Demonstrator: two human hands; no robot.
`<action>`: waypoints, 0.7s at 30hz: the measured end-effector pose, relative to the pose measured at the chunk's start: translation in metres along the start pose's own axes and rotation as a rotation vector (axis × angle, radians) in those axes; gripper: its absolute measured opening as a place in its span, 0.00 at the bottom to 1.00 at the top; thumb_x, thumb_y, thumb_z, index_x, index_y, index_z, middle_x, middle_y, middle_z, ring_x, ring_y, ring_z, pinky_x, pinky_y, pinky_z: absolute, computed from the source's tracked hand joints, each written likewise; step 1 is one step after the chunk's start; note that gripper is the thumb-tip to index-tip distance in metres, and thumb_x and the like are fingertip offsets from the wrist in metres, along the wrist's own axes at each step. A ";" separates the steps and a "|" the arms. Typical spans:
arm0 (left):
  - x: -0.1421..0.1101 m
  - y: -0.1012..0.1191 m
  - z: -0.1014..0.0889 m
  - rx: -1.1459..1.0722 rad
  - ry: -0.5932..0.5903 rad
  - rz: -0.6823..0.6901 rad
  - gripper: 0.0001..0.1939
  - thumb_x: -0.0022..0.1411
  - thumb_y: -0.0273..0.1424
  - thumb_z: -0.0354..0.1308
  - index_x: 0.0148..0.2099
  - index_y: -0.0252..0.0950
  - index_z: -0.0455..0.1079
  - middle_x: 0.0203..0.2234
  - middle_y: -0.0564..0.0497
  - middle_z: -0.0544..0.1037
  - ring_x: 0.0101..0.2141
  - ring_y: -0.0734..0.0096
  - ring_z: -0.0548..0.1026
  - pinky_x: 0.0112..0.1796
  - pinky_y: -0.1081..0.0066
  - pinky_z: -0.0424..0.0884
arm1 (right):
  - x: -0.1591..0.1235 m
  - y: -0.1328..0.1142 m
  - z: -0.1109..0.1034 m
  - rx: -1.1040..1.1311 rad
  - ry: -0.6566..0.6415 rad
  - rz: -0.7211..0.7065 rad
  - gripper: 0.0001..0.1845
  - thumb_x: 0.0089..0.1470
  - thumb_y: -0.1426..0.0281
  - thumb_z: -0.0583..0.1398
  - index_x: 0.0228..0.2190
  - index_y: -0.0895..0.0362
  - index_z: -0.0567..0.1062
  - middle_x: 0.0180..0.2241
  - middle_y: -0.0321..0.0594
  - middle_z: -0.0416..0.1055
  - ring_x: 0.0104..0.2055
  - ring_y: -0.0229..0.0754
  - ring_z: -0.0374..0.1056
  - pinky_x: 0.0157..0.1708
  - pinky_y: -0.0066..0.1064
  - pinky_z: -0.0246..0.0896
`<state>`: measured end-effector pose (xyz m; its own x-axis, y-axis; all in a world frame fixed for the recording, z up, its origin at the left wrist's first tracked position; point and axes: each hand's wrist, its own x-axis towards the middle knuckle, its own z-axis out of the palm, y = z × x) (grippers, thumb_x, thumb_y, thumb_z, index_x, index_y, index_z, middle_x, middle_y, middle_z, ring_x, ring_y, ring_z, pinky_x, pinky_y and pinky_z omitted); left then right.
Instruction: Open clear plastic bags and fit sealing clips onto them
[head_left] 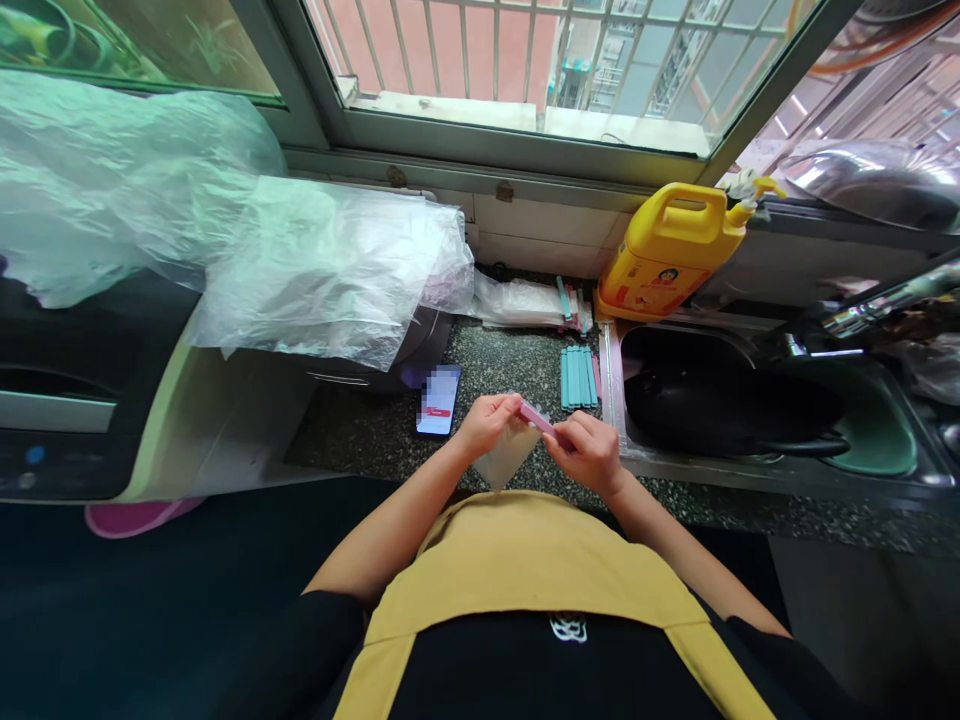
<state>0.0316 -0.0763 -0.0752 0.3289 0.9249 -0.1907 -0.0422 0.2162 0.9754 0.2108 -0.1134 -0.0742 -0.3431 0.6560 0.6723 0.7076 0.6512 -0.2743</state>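
Observation:
A pink bag sealing clip is held slanting between both hands, above the counter's front edge. My left hand pinches its left end, fingers closed. My right hand is closed around the other end. Below the clip hangs a translucent plastic bag, its top edge at the clip; how far the clip has closed over it I cannot tell. Just beyond my right hand, several teal sealing clips lie side by side, with a pink one at their right edge.
A phone lies left of my hands on the speckled counter. Behind are a packet of clips and a yellow jug. The sink on the right holds a black wok. Plastic sheeting covers things at left.

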 end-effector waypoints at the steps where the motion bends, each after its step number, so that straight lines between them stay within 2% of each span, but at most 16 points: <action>1: 0.000 0.000 0.000 -0.006 -0.002 -0.004 0.30 0.48 0.58 0.55 0.23 0.32 0.70 0.17 0.50 0.73 0.20 0.75 0.66 0.26 0.73 0.63 | 0.000 0.000 0.000 0.001 -0.001 0.001 0.09 0.52 0.71 0.60 0.22 0.56 0.69 0.17 0.32 0.62 0.19 0.31 0.55 0.21 0.24 0.51; 14: 0.005 -0.012 -0.004 -0.121 -0.003 -0.063 0.30 0.47 0.57 0.57 0.23 0.31 0.70 0.17 0.52 0.72 0.21 0.76 0.66 0.27 0.72 0.62 | 0.002 0.001 0.003 0.005 -0.025 0.013 0.09 0.53 0.71 0.60 0.22 0.56 0.69 0.17 0.32 0.62 0.19 0.31 0.55 0.21 0.25 0.50; 21: 0.008 -0.015 -0.002 -0.206 -0.009 -0.106 0.27 0.48 0.54 0.58 0.22 0.31 0.70 0.16 0.52 0.72 0.20 0.76 0.66 0.26 0.72 0.62 | 0.001 0.003 0.004 0.011 -0.048 0.020 0.09 0.53 0.71 0.59 0.22 0.56 0.69 0.18 0.32 0.62 0.19 0.32 0.56 0.22 0.26 0.50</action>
<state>0.0329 -0.0719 -0.0919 0.3502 0.8909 -0.2892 -0.1985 0.3724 0.9066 0.2098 -0.1091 -0.0771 -0.3583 0.6865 0.6328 0.7079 0.6416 -0.2952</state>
